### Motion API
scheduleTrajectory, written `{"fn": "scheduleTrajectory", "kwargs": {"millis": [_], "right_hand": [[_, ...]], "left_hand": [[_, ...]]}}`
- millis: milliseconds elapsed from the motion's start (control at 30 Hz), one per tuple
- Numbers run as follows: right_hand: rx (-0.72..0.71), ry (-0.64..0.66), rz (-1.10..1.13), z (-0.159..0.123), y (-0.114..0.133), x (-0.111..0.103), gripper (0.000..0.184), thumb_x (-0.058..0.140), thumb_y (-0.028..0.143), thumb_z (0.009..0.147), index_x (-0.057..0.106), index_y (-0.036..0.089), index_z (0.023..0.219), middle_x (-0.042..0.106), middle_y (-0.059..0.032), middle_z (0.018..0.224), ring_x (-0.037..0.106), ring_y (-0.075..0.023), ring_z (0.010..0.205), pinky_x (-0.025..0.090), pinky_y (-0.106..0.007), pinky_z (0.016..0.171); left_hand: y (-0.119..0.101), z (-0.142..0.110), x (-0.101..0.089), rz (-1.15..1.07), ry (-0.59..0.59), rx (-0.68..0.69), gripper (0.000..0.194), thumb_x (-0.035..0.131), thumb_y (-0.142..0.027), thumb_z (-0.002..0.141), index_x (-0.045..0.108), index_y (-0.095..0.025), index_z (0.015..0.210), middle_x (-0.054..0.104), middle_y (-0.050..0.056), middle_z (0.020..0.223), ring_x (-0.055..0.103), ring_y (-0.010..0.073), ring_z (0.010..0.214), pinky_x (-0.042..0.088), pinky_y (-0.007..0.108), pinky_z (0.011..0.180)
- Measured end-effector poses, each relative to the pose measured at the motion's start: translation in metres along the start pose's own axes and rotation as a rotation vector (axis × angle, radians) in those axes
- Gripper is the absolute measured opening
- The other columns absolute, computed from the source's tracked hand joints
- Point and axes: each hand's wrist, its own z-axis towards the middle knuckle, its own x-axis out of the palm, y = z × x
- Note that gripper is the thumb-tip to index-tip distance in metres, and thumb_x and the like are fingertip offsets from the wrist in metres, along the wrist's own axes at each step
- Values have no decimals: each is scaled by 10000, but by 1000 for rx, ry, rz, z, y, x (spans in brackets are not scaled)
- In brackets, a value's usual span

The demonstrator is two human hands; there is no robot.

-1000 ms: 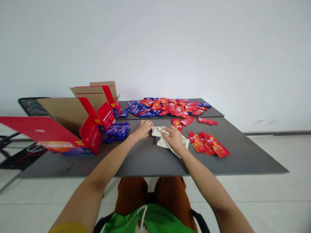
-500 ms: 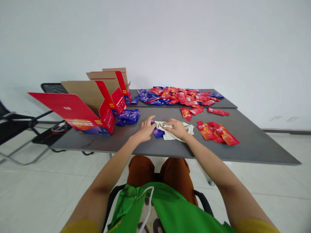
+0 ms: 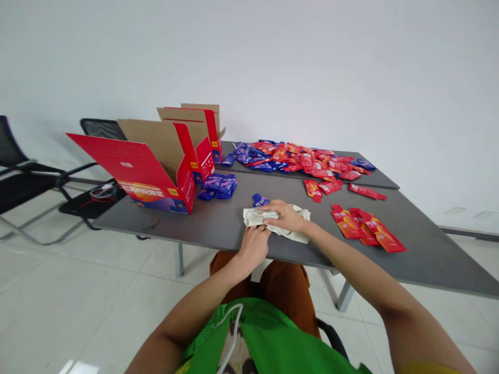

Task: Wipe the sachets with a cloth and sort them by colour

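Cream cloth [image 3: 253, 218] is pressed against a grey table [image 3: 218, 228] by the right hand [image 3: 284, 217], held open and flat. The left hand [image 3: 253, 246] is placed at the cloth's near edge, its grip unclear. A blue sachet [image 3: 260, 200] is seen just beyond; red sachets [image 3: 366, 228] lie to the right.

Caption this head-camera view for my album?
Right hand presses a cream cloth, left hand at its edge, blue sachet just beyond.

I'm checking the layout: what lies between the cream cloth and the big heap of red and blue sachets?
Head view: one blue sachet just past the cream cloth, then grey tabletop up to the heap of sachets.
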Motion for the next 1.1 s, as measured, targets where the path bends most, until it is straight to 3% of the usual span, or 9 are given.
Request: {"fn": "scheduleTrajectory", "kwargs": {"millis": [67, 233, 433, 667, 800, 900, 1000, 1100], "right_hand": [[-48, 91, -140, 2, 1, 10, 422, 561, 448, 923, 619, 242, 1286, 644, -96, 1134, 561, -224, 1052, 414, -380, 945], [-49, 120, -259, 14, -16, 14, 453, 526, 470, 942, 562, 198, 1303, 612, -114, 1188, 540, -229, 1099, 389, -382, 971], [8, 157, -506, 43, -30, 17, 413, 551, 486, 920, 609, 167, 1177, 611, -102, 1097, 556, -227, 1027, 388, -359, 952], [217, 153, -625, 82, -34, 28, 437, 572, 513, 894, 609, 154, 1141, 638, -126, 1108, 585, -255, 1006, 449, -336, 852], [331, 112, -636, 98, -41, 29, 449, 559, 482, 912, 605, 169, 1230, 608, -149, 1186, 572, -282, 1066, 459, -343, 841], [319, 72, -597, 92, -44, 18, 466, 529, 480, 936, 573, 245, 1336, 540, -128, 1289, 580, -256, 1074, 449, -322, 855], [202, 37, -510, 69, -40, 5, 433, 503, 486, 952, 583, 308, 1339, 547, -80, 1283, 592, -211, 1057, 433, -285, 866], [51, 17, -410, 37, -30, 1, 429, 506, 495, 949, 597, 310, 1325, 599, -57, 1203, 587, -190, 1053, 430, -269, 862]], "left_hand": [[1, 3, 1, -8, -4, -39, 359, 426, -89, 884, 692, -159, 1114, 691, 115, 1144, 556, 272, 1124, 380, 419, 1034], [-15, 7, 1, 132, -66, -163, 375, 386, -125, 941, 587, -82, 1254, 652, 197, 1193, 530, 294, 1149, 429, 427, 950], [-10, 14, -15, 133, 55, -112, 290, 423, -100, 927, 647, -84, 1111, 686, 191, 1036, 555, 284, 1090, 440, 397, 895], [-10, 10, -21, 55, 65, -153, 411, 366, -74, 922, 584, -79, 1270, 678, 164, 958, 550, 271, 1025, 443, 368, 809], [-16, 7, -18, 34, 67, -215, 426, 385, -78, 902, 574, -48, 1283, 665, 187, 984, 527, 285, 1014, 419, 383, 813], [-16, 5, -9, 58, 47, -170, 393, 357, -68, 902, 661, -98, 1149, 646, 204, 1174, 503, 305, 1030, 412, 425, 803], [-15, 4, 3, 146, 18, -110, 363, 370, -83, 900, 720, -139, 979, 560, 166, 1366, 499, 302, 1007, 417, 434, 771], [-15, 5, 9, 221, 23, -81, 345, 397, -83, 892, 732, -123, 965, 630, 179, 1253, 509, 292, 998, 422, 415, 778]]}}
